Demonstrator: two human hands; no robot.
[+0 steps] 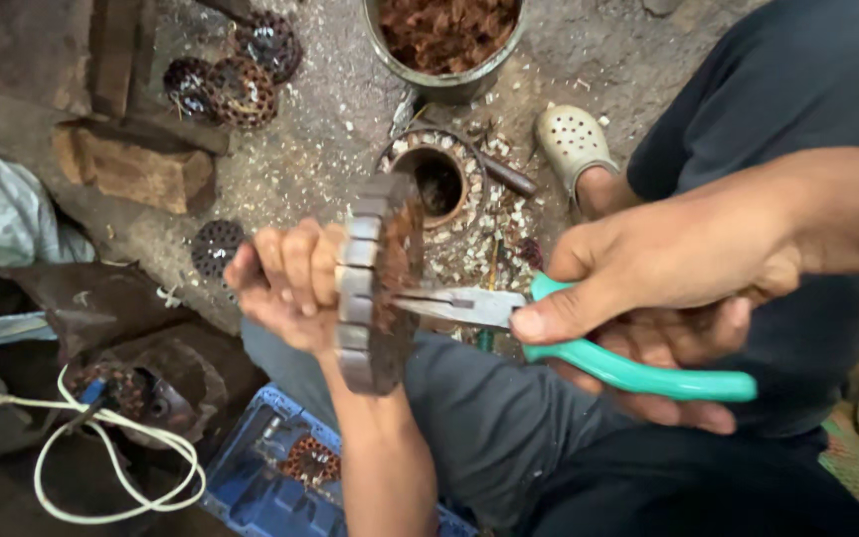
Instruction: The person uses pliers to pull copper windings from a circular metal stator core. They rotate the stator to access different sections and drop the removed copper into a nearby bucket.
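Note:
My left hand [285, 278] grips a round grey metal motor core [365, 288] held on edge, with reddish copper winding showing on its right face. My right hand [668, 278] is closed on the teal handles of long-nose pliers [589, 348]. The pliers' metal jaws [434, 301] reach left into the copper winding of the core. Both hands are above my lap in dark trousers.
A metal bucket [444, 85] of copper wire scraps stands at the top. A rusty ring [436, 179] sits on the littered ground, with more round cores [236, 85] and wooden blocks [136, 169] at upper left. A blue crate [251, 487] and white cord [111, 457] lie lower left.

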